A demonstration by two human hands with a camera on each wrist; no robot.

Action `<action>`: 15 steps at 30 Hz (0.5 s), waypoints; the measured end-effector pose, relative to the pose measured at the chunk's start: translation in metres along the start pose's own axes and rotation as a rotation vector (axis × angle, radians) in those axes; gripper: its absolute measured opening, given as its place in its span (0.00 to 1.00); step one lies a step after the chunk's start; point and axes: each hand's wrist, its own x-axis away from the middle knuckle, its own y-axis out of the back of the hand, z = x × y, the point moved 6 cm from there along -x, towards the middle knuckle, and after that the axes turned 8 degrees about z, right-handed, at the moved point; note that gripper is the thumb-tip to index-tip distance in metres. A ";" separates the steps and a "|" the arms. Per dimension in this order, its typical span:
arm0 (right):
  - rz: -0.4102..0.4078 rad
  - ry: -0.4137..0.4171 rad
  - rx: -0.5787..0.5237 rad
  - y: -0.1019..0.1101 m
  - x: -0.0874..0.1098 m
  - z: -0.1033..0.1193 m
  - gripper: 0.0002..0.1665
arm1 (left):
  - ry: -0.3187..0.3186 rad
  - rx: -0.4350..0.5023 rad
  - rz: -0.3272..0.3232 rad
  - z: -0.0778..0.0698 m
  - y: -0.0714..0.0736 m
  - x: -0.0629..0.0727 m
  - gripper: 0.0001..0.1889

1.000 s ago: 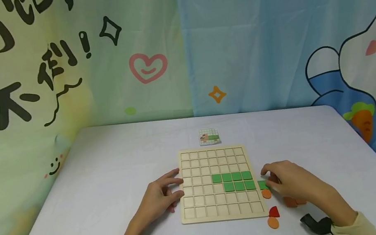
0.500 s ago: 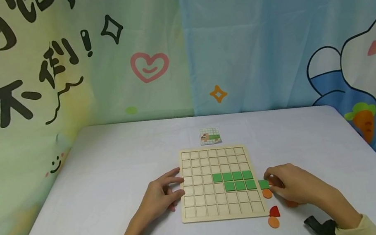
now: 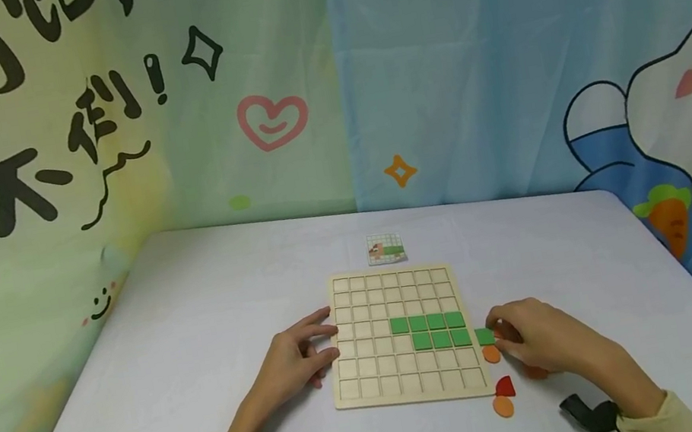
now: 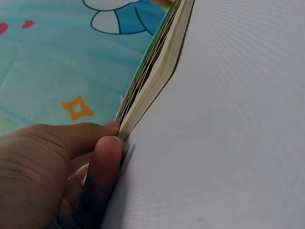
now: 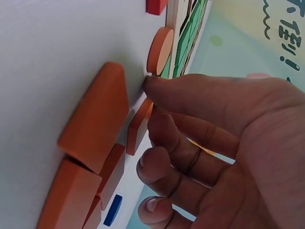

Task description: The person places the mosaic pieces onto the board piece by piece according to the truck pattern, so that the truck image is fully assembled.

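Observation:
A wooden grid board (image 3: 372, 366) lies mid-table, with two rows of green square tiles (image 3: 436, 321) on its right half. My left hand (image 3: 292, 363) rests its fingertips and thumb against the board's left edge; the left wrist view shows them touching the wooden rim (image 4: 157, 71). Just off the right edge lies a loose green tile (image 3: 484, 336), and my right hand (image 3: 540, 332) is bent over it, thumb at its corner. In the right wrist view the thumb and index tips come close together; whether they pinch the tile is hidden. An orange disc (image 5: 160, 51) sits beside the thumb.
Closer to me lie a red wedge piece (image 3: 504, 387) and another orange disc (image 3: 503, 407). Several orange blocks (image 5: 97, 114) and a blue piece (image 5: 113, 210) lie near the right hand. A small pattern card (image 3: 385, 248) lies beyond the board. Fabric hangs behind the table.
My right hand has shifted slightly right and toward me, uncovering more of the loose green tile, then stayed still. The left hand and the board have not moved.

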 end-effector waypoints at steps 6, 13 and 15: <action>-0.014 0.007 0.009 0.002 -0.001 0.001 0.14 | 0.002 0.000 -0.002 0.000 0.000 0.000 0.20; -0.041 0.019 -0.003 0.008 0.001 0.002 0.15 | 0.007 -0.002 -0.001 0.000 0.000 0.000 0.19; -0.051 0.036 -0.009 0.010 0.001 0.005 0.16 | 0.008 -0.003 -0.002 -0.001 0.000 0.000 0.19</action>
